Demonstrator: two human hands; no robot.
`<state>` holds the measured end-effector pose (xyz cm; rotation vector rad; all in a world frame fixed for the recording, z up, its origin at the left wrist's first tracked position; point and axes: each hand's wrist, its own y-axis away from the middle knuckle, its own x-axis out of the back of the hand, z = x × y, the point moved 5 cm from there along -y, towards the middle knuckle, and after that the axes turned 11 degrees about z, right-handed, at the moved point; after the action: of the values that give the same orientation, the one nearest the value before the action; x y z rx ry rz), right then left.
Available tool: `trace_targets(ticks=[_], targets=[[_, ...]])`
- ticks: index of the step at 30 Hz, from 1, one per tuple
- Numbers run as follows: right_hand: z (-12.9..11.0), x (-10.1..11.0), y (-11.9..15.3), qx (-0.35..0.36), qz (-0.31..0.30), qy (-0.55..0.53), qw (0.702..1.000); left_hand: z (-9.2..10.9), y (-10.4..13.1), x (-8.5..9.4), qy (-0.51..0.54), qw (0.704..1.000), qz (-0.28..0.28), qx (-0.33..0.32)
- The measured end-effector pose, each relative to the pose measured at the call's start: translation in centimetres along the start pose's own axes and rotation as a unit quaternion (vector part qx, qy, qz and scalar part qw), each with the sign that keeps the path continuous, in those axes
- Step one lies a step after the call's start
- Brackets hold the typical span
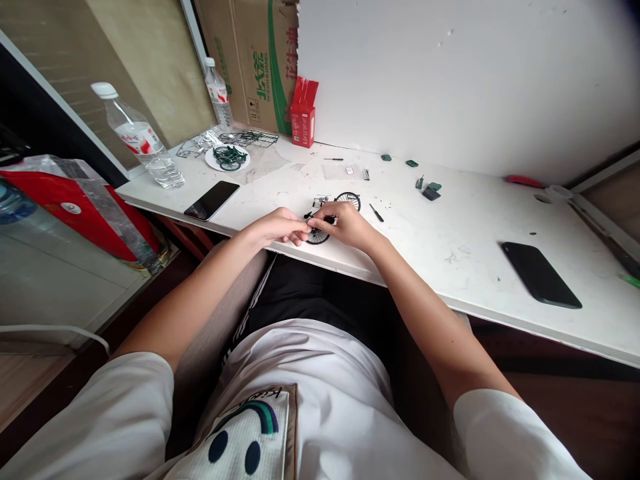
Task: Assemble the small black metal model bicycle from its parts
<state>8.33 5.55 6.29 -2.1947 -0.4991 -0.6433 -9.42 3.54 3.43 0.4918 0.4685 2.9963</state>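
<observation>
White shirt nearest us, then the white desk; the work sits close to its front edge, so one slip could drop something into the lap. Left hand and right hand nearly meet fingertip to fingertip over the black model bicycle. Grip: we see thumb and fingers drawn close on both, but can't tell what, if anything, either pinches; fingers cover it. Bicycle is on the desk, partly under the right hand, one spoked wheel toward the edge. Risk we'd flag: spokes look thin, so pressing hard could bend or snap them; a twist at the fingertips could tip the bike. Small dark tool lies just beside the right hand; a careless wrist could knock it. Tiny scraps beyond: easily brushed away and lost.
</observation>
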Motion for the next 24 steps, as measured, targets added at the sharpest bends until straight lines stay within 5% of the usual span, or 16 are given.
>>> trace_targets(ticks=[24], targets=[[0.0,-1.3,0.5,-0.045,0.107,-0.016,0.993,-0.4,0.0,0.3,0.094,0.993,-0.025,0.062]])
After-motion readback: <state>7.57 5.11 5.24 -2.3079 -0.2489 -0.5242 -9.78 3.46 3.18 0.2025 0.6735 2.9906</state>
